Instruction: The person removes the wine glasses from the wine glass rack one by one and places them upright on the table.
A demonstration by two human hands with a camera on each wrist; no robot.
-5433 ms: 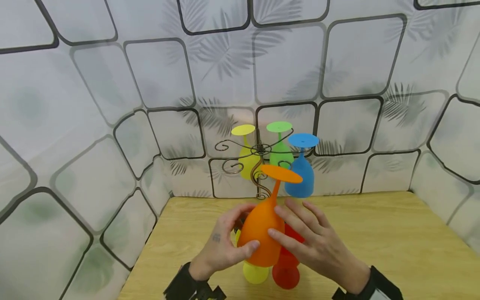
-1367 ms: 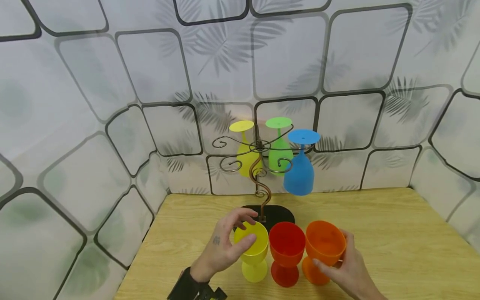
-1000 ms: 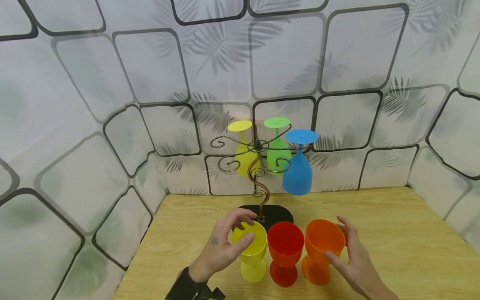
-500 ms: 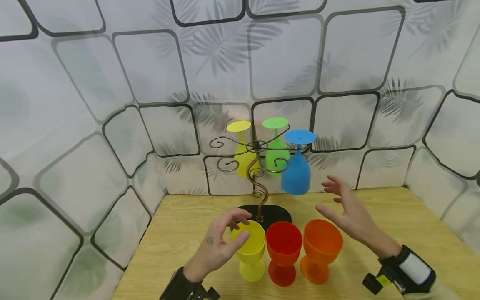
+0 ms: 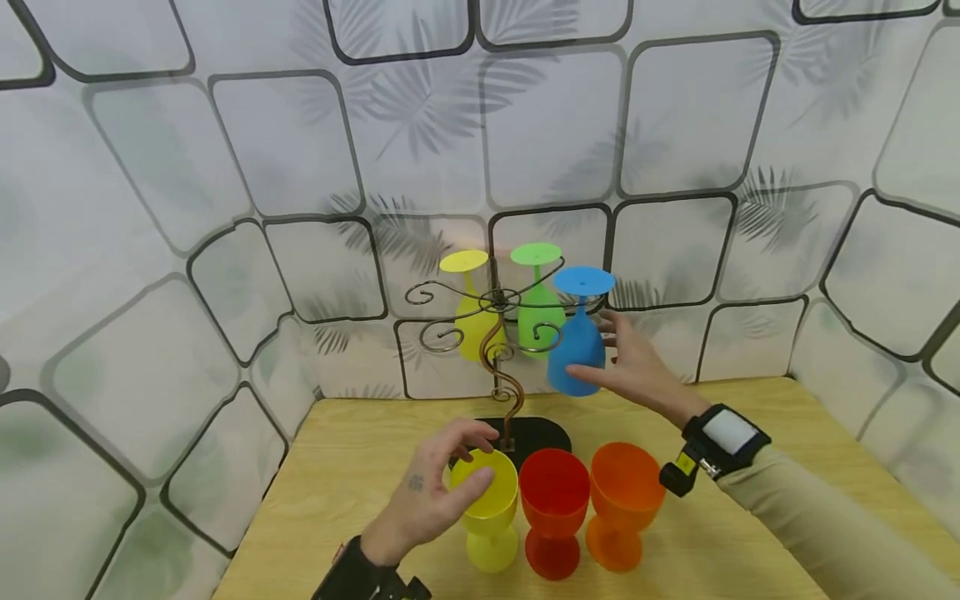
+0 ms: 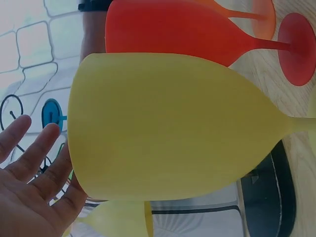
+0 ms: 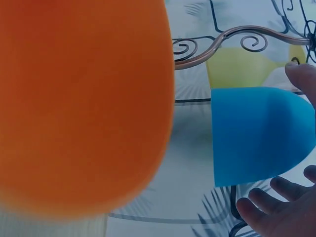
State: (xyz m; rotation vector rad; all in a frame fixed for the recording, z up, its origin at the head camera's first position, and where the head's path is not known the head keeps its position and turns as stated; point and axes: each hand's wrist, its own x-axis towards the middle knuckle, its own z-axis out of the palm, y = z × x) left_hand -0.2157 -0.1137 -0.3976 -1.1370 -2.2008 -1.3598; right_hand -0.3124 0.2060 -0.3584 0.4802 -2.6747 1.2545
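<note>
My right hand (image 5: 637,375) is at the blue goblet (image 5: 576,350), which hangs upside down by its foot from a wire goblet rack (image 5: 513,392). Its thumb lies in front of the bowl and its fingers are spread on the far side; the right wrist view shows gaps around the blue bowl (image 7: 261,136). My left hand (image 5: 429,487) is beside the upright yellow goblet (image 5: 497,507), with loose fingers near its rim. Whether they touch it I cannot tell. A red goblet (image 5: 555,496) and an orange goblet (image 5: 628,492) stand upright beside the yellow one.
A yellow goblet (image 5: 474,329) and a green goblet (image 5: 538,312) also hang upside down on the rack. Its curled arms reach out at the left and front. The rack's black base (image 5: 542,437) stands behind the upright goblets on the wooden table (image 5: 322,475).
My right hand has set the orange goblet upright beside the red one, let it go, and moved up and left to the hanging blue goblet. My left hand stays by the yellow goblet.
</note>
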